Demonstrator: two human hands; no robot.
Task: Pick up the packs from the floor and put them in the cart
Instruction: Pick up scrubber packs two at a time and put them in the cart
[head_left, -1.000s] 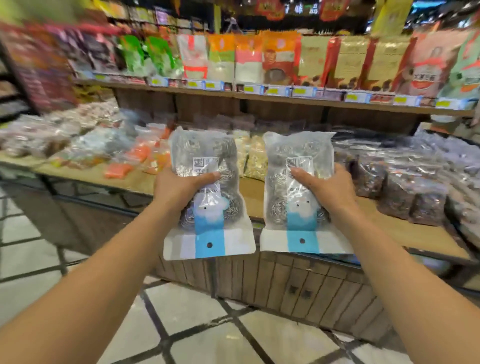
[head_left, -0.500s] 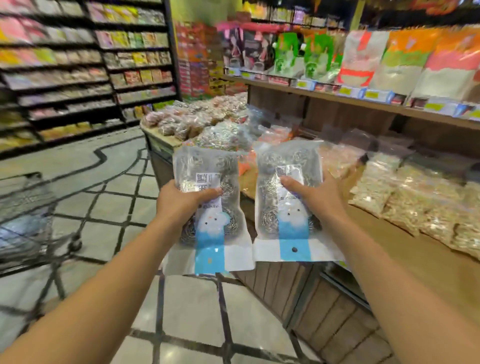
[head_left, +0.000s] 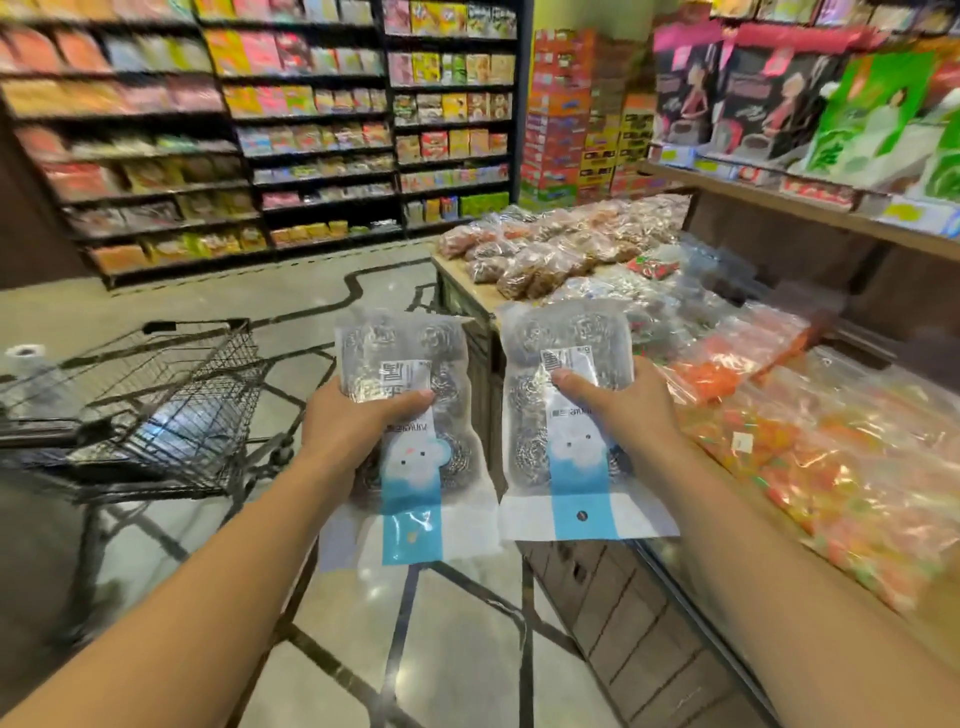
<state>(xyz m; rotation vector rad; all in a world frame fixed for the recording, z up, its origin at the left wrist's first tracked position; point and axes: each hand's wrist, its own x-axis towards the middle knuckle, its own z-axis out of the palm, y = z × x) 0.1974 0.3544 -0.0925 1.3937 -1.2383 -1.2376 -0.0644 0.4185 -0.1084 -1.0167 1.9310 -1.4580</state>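
Note:
I hold two clear packs of steel scourers, each with a blue and white card end. My left hand (head_left: 358, 426) grips the left pack (head_left: 410, 488) around its middle. My right hand (head_left: 618, 410) grips the right pack (head_left: 576, 467) the same way. Both packs are held upright in front of me, side by side, above the floor. The black wire cart (head_left: 208, 395) stands at the left, a little beyond my left hand. A blue and clear pack lies in its basket.
A wooden display table (head_left: 639, 613) with bagged snacks (head_left: 810, 452) runs along my right. Tall shelves of packets (head_left: 311, 135) line the far side of the aisle. A paper roll (head_left: 26, 364) sits at the cart's left edge. Tiled floor (head_left: 431, 644) lies below my arms.
My view has swung left from the display table toward the aisle. The cart has come into view at the left. Both hands keep the same grip on the packs.

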